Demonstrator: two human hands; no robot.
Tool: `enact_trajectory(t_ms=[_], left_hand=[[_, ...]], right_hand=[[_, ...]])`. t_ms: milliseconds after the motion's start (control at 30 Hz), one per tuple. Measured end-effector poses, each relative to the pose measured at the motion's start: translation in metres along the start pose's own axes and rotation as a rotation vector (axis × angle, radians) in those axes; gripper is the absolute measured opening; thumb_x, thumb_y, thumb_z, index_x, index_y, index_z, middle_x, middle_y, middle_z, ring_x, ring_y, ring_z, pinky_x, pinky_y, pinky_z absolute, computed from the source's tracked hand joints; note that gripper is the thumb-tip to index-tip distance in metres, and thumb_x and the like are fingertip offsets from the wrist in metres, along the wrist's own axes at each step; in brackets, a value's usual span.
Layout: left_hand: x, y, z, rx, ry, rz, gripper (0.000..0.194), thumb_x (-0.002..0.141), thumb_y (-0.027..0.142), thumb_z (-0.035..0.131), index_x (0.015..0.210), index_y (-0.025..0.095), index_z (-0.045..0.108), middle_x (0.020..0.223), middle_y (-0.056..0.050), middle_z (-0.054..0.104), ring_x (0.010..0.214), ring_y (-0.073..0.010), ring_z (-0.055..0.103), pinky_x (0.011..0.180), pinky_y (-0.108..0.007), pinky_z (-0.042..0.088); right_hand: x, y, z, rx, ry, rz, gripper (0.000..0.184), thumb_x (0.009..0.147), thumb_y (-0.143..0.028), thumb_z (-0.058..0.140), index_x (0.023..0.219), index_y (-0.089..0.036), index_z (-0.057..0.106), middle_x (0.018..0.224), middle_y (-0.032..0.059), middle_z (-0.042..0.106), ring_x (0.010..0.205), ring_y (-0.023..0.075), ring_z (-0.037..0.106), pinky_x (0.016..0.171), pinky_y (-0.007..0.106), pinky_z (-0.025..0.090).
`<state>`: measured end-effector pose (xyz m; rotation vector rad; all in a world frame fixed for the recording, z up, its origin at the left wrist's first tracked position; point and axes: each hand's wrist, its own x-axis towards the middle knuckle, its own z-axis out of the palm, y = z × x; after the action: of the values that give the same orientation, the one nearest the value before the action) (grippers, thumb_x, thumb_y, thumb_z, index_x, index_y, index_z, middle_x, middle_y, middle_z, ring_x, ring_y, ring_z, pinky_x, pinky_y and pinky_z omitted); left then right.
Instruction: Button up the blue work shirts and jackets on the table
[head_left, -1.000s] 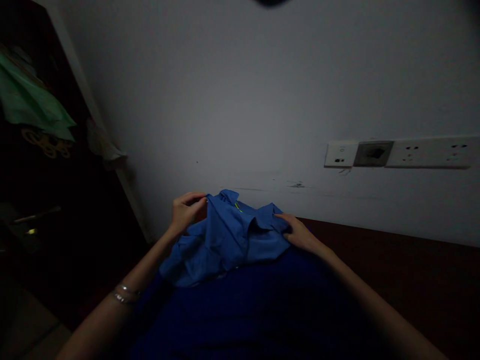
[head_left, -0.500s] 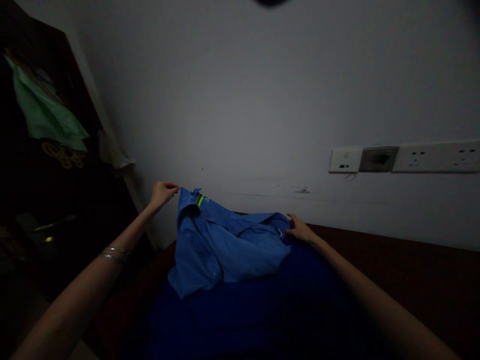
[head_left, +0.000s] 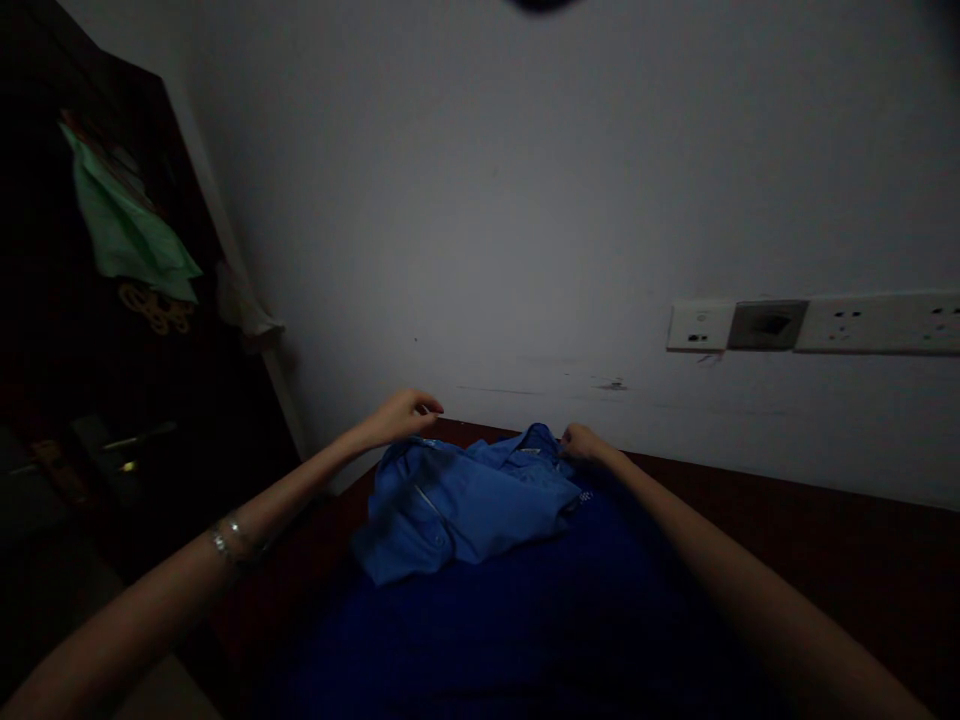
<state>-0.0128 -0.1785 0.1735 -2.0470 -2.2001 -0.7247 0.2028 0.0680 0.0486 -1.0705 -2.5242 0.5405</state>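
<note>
A light-blue shirt (head_left: 480,505) lies crumpled on a dark-blue cloth (head_left: 487,620), with its far edge partly raised near the wall. Just above the shirt's far left edge is my left hand (head_left: 409,412); its thumb and fingers are slightly apart and nothing shows between them. At the far right corner, the fingers of my right hand (head_left: 585,443) are curled closed on the shirt's edge. Its fingertips are partly hidden by the fabric.
A pale wall (head_left: 525,200) rises behind the dark red-brown surface (head_left: 705,475). Sockets (head_left: 840,325) line the wall at right. On the left, a green cloth (head_left: 135,230) hangs on a dark door (head_left: 195,380) with a handle (head_left: 139,437).
My left hand has let go of the shirt's left corner and moved right; that corner has dropped, and the yellow-green strip is out of sight. My right hand has closed on the right edge.
</note>
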Motion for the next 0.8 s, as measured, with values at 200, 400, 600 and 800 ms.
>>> enact_trajectory(t_ms=[200,400,600,800], left_hand=[[-0.026,0.077,0.02,-0.172,-0.119,0.23,0.022,0.077,0.024,0.051,0.09,0.015,0.067,0.084,-0.006,0.069,0.073,-0.0155,0.063,0.067,-0.027,0.049],[-0.001,0.079,0.025,-0.246,0.155,0.145,0.052,0.072,0.038,0.062,0.116,0.012,0.051,0.109,-0.016,0.06,0.088,-0.022,0.061,0.074,-0.035,0.049],[0.01,0.098,-0.007,-0.04,0.733,0.27,0.065,0.069,0.042,0.064,0.121,0.013,0.038,0.121,-0.016,0.046,0.107,-0.0242,0.048,0.085,-0.037,0.043],[-0.007,0.122,-0.031,0.218,0.731,0.339,0.032,0.079,0.046,0.053,0.083,0.015,0.053,0.074,-0.003,0.056,0.069,-0.0129,0.052,0.064,-0.025,0.041]], right_hand=[[-0.005,-0.068,-0.067,-0.156,0.175,-0.144,0.018,0.066,-0.021,0.061,0.081,-0.014,0.069,0.086,0.0137,0.067,0.085,0.0247,0.061,0.073,0.03,0.043],[-0.036,-0.159,-0.145,-0.389,0.464,-0.339,0.027,0.079,-0.023,0.046,0.096,-0.012,0.064,0.097,0.0165,0.064,0.095,0.0258,0.058,0.08,0.035,0.042],[-0.053,-0.217,-0.187,-0.226,0.515,-0.54,0.026,0.077,-0.017,0.045,0.096,-0.008,0.061,0.094,0.0147,0.063,0.095,0.0258,0.056,0.084,0.037,0.042],[-0.058,-0.242,-0.194,0.285,0.45,-0.469,0.034,0.068,-0.001,0.05,0.101,-0.007,0.054,0.083,0.0101,0.06,0.08,0.0211,0.059,0.074,0.04,0.047]])
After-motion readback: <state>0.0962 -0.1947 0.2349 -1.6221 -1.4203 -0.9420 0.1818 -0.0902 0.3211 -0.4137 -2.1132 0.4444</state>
